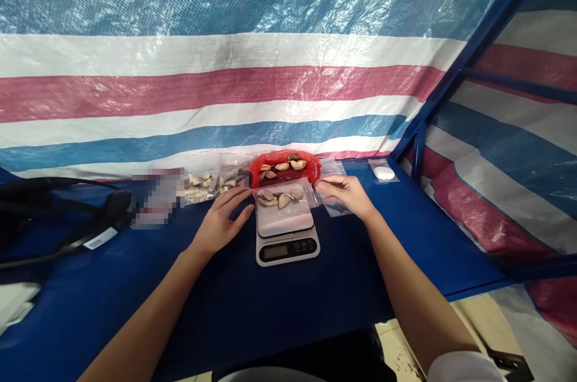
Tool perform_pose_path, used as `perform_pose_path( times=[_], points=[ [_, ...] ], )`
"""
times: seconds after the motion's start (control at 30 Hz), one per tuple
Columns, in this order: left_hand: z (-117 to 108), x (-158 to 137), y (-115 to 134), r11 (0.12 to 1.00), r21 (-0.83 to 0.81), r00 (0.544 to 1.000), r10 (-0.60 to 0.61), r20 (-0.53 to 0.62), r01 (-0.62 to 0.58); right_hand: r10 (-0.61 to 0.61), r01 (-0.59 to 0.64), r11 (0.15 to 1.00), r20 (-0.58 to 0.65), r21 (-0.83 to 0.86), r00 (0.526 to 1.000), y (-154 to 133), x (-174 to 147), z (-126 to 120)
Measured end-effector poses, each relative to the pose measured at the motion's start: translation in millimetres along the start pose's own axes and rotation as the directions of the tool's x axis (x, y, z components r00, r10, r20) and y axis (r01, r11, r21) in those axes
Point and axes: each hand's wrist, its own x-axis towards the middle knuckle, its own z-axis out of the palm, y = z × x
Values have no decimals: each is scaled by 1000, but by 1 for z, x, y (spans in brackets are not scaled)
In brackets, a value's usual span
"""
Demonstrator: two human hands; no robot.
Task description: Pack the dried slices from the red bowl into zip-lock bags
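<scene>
A white digital scale [288, 253] with a display and buttons stands on the blue table. On its platform lies a clear plastic bag [295, 205] holding several pale, brown-edged slices [283, 200]. My left hand [224, 221] is at the bag's left side, fingers stretched and thumb apart; whether the fingertips touch the plastic is unclear. At the bag's right edge, my right hand [346, 194] has thumb and fingers pinched on the plastic. Just behind the scale, an open red bag [256, 169] holds more slices [297, 164].
Filled clear bags [198, 187] lie left of the red bag. Flat clear bags [336, 206] lie under my right hand. A white case [383, 173] sits farther right. Black straps or cables [103, 208] occupy the table's left. Striped sheeting [225, 87] and a blue frame [419, 151] enclose the table.
</scene>
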Motion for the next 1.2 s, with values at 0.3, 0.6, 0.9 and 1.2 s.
perform_pose_path(
  times=[0.3,0.6,0.9,1.2],
  points=[
    [-5,-36,-18,979,206,994,-26,108,3,-285,211,621,33,-755,958,16,-34,-15],
    [4,-42,-26,951,310,969,-94,230,19,-277,328,354,237,-876,931,36,-47,-4],
    [5,-41,-26,950,310,964,-106,243,27,-247,314,364,234,-877,940,41,-45,-4],
    [4,-41,-26,952,304,958,-119,261,36,-231,312,366,240,-877,943,40,-45,-5]
  ],
)
